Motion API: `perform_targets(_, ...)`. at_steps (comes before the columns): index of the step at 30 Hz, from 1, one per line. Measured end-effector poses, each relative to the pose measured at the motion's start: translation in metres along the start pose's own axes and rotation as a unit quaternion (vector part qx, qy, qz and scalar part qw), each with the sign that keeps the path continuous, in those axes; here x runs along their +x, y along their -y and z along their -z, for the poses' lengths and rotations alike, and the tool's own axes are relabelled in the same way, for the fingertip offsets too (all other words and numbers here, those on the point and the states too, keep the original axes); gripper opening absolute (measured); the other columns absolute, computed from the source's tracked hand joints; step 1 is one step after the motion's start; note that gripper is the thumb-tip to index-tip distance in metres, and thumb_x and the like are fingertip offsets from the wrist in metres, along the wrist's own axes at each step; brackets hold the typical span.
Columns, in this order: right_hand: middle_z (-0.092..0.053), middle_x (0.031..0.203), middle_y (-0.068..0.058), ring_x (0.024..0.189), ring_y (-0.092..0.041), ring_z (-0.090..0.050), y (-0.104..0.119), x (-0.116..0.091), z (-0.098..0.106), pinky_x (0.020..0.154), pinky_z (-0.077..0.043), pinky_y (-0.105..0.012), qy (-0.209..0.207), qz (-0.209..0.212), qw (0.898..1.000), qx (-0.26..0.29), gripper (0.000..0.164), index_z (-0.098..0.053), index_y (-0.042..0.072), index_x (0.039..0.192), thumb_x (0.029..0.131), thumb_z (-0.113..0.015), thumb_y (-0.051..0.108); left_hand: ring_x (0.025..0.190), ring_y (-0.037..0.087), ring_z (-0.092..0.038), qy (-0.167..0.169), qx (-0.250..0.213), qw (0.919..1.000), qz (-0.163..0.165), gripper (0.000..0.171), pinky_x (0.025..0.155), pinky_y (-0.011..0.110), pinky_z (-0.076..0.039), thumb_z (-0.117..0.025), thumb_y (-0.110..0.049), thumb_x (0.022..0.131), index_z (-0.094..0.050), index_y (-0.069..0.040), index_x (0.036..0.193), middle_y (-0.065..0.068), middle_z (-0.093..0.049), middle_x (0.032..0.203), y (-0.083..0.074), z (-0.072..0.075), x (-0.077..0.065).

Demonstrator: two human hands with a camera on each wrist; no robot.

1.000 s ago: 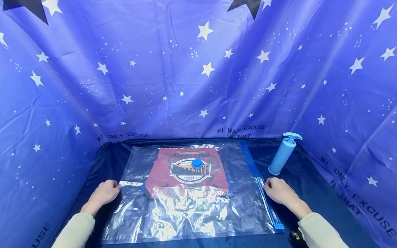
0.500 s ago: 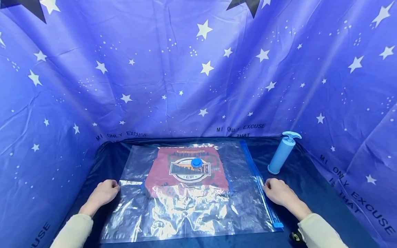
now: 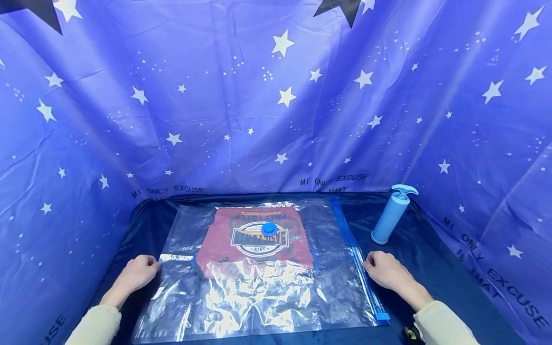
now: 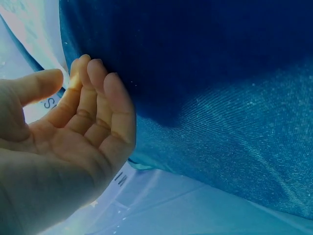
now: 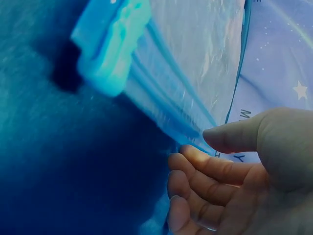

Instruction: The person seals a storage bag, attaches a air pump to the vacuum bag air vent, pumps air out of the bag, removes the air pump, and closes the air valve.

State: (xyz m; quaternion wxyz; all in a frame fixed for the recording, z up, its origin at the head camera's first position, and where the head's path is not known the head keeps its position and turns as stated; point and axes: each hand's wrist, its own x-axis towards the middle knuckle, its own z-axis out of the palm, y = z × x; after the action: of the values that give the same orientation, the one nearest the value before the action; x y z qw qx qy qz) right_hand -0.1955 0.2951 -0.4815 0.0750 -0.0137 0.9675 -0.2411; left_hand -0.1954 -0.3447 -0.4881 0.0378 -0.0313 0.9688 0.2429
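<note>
A clear vacuum storage bag (image 3: pixel 258 306) lies flat across the dark cloth, with a folded red printed shirt (image 3: pixel 211 244) inside. A round blue valve (image 3: pixel 270 229) sits over the shirt's print. My left hand (image 3: pixel 137 274) pinches the bag's left edge between thumb and fingertips. At the opposite side, my right hand (image 3: pixel 388 272) pinches the edge by the blue zip strip (image 3: pixel 345 225); the right wrist view has the thumb above and the index finger below it. The blue zip slider (image 5: pixel 115 54) is at the strip's near end.
Beyond my right hand stands a light blue hand pump (image 3: pixel 391 218) with a T-shaped handle. A small black object (image 3: pixel 411 333) lies by my right sleeve. Starry blue curtains (image 3: pixel 258 120) enclose the back and both sides of the dark blue cloth (image 3: pixel 444 278).
The bag, with the shirt in it, has shifted a little to the left, and both hands have moved left with it. The pump has stayed in place; the head view has shifted slightly.
</note>
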Motion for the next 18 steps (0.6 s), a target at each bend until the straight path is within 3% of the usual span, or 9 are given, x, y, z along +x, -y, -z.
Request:
perform_targets(6,-0.041,0.06,0.001,0.053,-0.016,-0.04,-0.0051,-0.0022,0.0023,0.053,-0.034,-0.034,0.018,0.001,1.0,0.009,0.032,-0.052,0.012,0.072,0.103,-0.059,0.011,0.069,0.021,-0.053,-0.012,-0.002,0.9995,-0.028,0.019,0.065,0.042,-0.044,-0.061,-0.015,0.1,-0.069,-0.009,0.084,0.003,-0.06,0.075,0.0001,-0.0017,0.0012)
perform_targets(18,-0.04,0.06,0.001,0.052,-0.015,-0.039,-0.0003,-0.0008,-0.0016,0.052,-0.034,-0.033,0.028,-0.001,1.0,0.005,0.035,-0.051,0.013,0.069,0.103,-0.06,0.01,0.072,0.023,-0.055,-0.017,-0.011,0.9998,-0.003,0.018,0.065,0.043,-0.045,-0.06,-0.016,0.099,-0.068,-0.011,0.083,0.005,-0.063,0.081,0.0056,-0.0027,-0.0005)
